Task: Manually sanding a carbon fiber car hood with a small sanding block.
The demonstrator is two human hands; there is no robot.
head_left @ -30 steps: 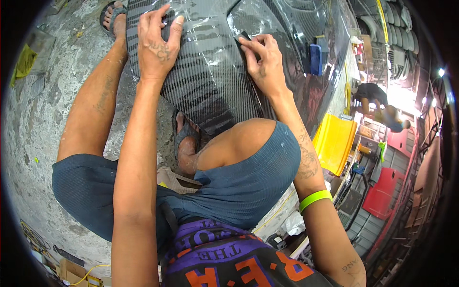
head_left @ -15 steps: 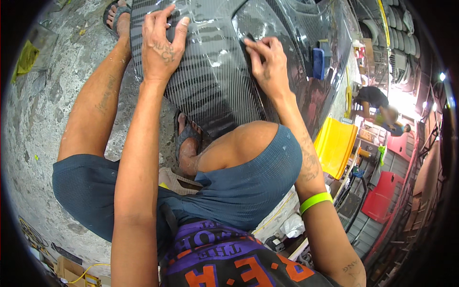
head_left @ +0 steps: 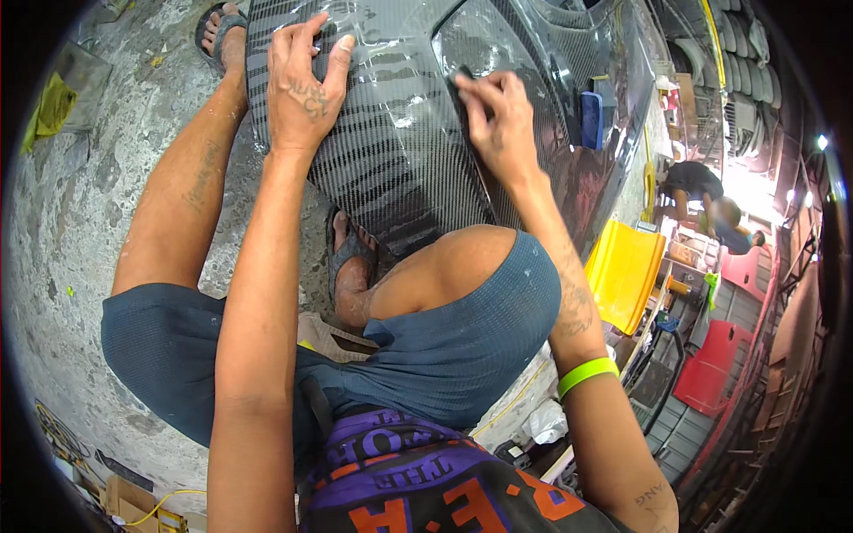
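Observation:
A glossy, wet carbon-fibre body panel (head_left: 400, 115) with a ribbed weave and a raised edge lies in front of me. On its left side my left hand (head_left: 306, 89) rests with fingers apart, holding nothing. Farther right, my right hand (head_left: 498, 111) pinches a small dark piece of what looks like sandpaper (head_left: 460, 76) against the panel, beside the curved recess. Most of that piece is hidden under my fingers. A blue block (head_left: 593, 120) sits on the panel to the right of this hand.
My bent knee (head_left: 453, 266) comes close to the panel's near edge. Yellow (head_left: 622, 275) and red panels (head_left: 711, 364) stand at the right, with another person (head_left: 702, 200) bending beyond them. A yellow-green cloth (head_left: 51, 111) lies at the far left, cardboard boxes (head_left: 129, 502) at lower left.
Both hands keep almost the same places on the panel. The view has shifted very slightly. The other person in the background has moved a little.

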